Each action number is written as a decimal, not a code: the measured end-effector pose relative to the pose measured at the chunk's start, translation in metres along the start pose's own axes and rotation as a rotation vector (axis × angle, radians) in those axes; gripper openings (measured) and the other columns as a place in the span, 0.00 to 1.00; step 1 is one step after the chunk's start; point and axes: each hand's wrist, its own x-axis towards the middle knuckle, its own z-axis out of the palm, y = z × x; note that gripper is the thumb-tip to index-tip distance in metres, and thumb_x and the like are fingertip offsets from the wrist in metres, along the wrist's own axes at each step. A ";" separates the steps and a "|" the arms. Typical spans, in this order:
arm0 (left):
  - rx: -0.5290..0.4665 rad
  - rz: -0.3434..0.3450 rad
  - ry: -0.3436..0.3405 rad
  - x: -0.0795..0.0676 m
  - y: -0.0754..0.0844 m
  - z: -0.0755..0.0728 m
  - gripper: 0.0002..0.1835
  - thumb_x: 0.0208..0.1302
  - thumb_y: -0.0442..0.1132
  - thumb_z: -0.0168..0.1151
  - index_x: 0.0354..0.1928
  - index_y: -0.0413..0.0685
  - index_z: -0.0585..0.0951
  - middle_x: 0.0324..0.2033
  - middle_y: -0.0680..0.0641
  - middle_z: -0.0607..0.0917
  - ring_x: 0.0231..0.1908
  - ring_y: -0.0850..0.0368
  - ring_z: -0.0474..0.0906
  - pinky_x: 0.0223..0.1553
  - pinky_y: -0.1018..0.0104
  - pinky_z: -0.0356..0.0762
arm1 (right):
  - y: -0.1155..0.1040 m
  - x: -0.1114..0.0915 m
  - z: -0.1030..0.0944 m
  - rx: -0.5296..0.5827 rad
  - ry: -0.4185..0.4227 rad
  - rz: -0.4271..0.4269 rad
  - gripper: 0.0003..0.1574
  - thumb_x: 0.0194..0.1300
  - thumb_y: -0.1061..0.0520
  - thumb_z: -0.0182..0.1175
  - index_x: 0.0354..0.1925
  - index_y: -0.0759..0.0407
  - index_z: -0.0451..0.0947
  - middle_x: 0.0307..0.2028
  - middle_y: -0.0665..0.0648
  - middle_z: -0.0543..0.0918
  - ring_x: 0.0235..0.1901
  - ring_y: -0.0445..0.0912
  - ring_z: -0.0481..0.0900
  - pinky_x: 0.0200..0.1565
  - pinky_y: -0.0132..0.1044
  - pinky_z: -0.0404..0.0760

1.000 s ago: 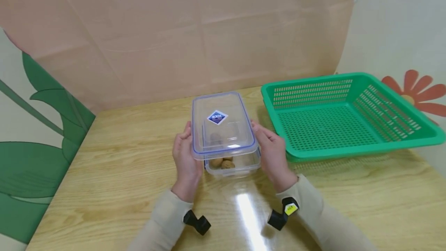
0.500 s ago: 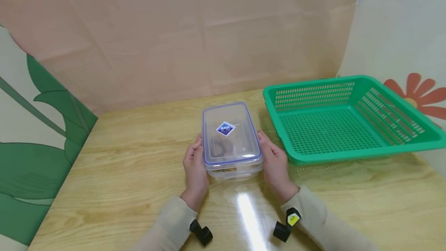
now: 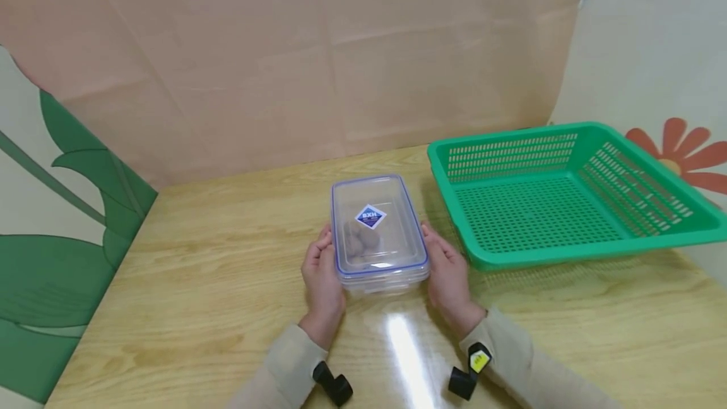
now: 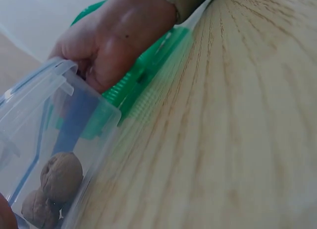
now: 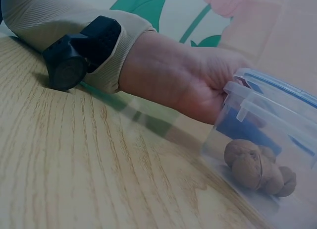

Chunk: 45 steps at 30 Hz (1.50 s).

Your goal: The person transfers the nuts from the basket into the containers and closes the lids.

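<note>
A clear plastic lid (image 3: 397, 207) with a blue seal and a diamond label lies over the clear food container (image 3: 386, 287) on the table. My left hand (image 3: 324, 276) holds the left edge of the lid, fingers curled along the side. On the opposite edge, my right hand (image 3: 450, 279) grips the lid in the same way. Several walnuts (image 5: 255, 167) sit together inside the container, dimly visible through the lid in the head view. In the left wrist view, walnuts (image 4: 62, 177) show through the container wall. Whether the side flaps are latched cannot be told.
A large green plastic basket (image 3: 539, 207) with slotted sides stands to the right, close to my right hand. The wooden table (image 3: 227, 270) meets a pinkish backdrop (image 3: 341, 68) behind. A black wrist camera (image 3: 334, 384) sits on my left sleeve, another (image 3: 468, 372) on the right.
Both hands have brought the lid down and slightly right onto the container. The opening at its near side, where walnuts showed directly, is now covered.
</note>
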 end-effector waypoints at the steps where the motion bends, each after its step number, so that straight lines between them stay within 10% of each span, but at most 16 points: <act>1: -0.011 -0.003 -0.001 0.000 0.000 0.000 0.10 0.61 0.24 0.48 0.37 0.36 0.79 0.58 0.39 0.75 0.60 0.49 0.70 0.56 0.66 0.74 | 0.000 0.000 0.000 0.000 0.003 -0.003 0.23 0.70 0.63 0.44 0.59 0.73 0.65 0.66 0.60 0.65 0.66 0.47 0.61 0.60 0.29 0.69; 15: -0.075 -0.003 -0.001 0.001 -0.001 0.002 0.13 0.58 0.22 0.47 0.29 0.41 0.80 0.56 0.35 0.75 0.59 0.47 0.70 0.56 0.63 0.74 | 0.002 0.005 0.006 0.111 0.096 -0.040 0.16 0.65 0.68 0.44 0.42 0.59 0.77 0.62 0.66 0.68 0.63 0.50 0.67 0.59 0.31 0.72; 29: -0.010 -0.021 0.004 0.001 -0.003 -0.001 0.10 0.58 0.22 0.47 0.31 0.34 0.79 0.56 0.36 0.76 0.59 0.46 0.71 0.53 0.63 0.76 | 0.002 0.004 0.006 0.068 0.103 -0.019 0.19 0.64 0.68 0.44 0.52 0.74 0.70 0.63 0.68 0.67 0.63 0.51 0.65 0.57 0.29 0.73; 39: 0.277 0.025 -0.040 -0.006 0.002 -0.005 0.11 0.61 0.24 0.45 0.41 0.28 0.75 0.57 0.38 0.75 0.62 0.47 0.67 0.62 0.62 0.67 | -0.002 0.000 -0.005 -0.269 0.042 -0.043 0.20 0.67 0.59 0.49 0.53 0.70 0.73 0.61 0.59 0.72 0.62 0.46 0.67 0.54 0.22 0.72; 45: 0.280 -0.005 -0.045 -0.007 0.002 -0.008 0.13 0.63 0.26 0.44 0.46 0.33 0.75 0.60 0.42 0.73 0.63 0.50 0.65 0.63 0.62 0.65 | -0.002 0.001 -0.007 -0.273 -0.019 -0.030 0.22 0.68 0.60 0.47 0.55 0.73 0.69 0.64 0.63 0.66 0.65 0.49 0.59 0.66 0.39 0.61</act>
